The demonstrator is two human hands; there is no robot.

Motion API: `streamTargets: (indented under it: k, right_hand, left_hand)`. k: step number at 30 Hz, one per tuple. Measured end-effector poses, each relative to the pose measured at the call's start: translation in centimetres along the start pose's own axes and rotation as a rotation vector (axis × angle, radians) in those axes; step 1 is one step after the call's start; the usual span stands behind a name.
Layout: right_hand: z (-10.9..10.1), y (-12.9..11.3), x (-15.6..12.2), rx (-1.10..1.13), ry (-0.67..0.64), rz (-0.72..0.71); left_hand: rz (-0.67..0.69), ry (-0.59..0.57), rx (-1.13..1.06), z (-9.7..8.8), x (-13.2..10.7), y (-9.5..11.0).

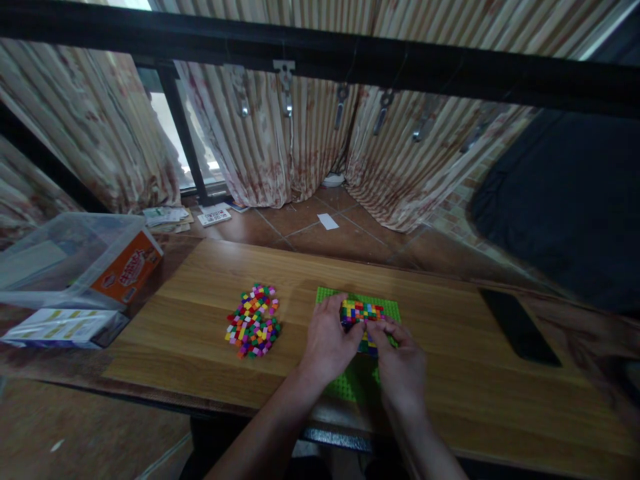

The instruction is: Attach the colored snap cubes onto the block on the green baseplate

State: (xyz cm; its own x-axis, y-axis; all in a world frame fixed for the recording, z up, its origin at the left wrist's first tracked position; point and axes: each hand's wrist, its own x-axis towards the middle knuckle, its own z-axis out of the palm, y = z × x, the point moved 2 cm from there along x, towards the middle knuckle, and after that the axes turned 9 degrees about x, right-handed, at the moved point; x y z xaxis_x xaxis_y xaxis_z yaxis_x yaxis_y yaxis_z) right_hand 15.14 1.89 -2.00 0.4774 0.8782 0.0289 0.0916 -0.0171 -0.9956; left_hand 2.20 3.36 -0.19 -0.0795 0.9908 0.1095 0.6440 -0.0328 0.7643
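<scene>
A block built of small multicoloured toy bricks (361, 310) stands on a green studded baseplate (345, 387) in the middle of the wooden board. My left hand (327, 337) is closed round the left side of this block, with the thumb at its near face. At the near right side of the block, my right hand (405, 363) has thumb and fingers pinched together, touching or almost touching the left thumb. Whatever lies between those right fingertips is hidden or too small to name. Loose coloured bricks (254, 321) lie in a pile left of the baseplate.
A black phone-like slab (520, 327) lies on the right of the wooden board (180, 333). To the left are a clear plastic bin (60, 247) with an orange label and a white box (60, 328). A dark metal bar (320, 50) crosses above.
</scene>
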Motion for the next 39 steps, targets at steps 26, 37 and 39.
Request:
streamTargets:
  k: [26,37,39]
  right_hand:
    - [-0.7,-1.1,0.2,-0.053,-0.03,-0.186]
    - [-0.7,-1.2,0.5,0.027,-0.159,-0.137]
    - [-0.7,-1.2,0.6,0.038,-0.158,-0.122]
  left_hand:
    - [0.162,0.168,-0.045,-0.1,-0.7,1.1]
    - [0.193,0.237,-0.081,-0.2,-0.8,1.3]
    - [0.234,0.24,-0.026,-0.1,-0.9,1.4]
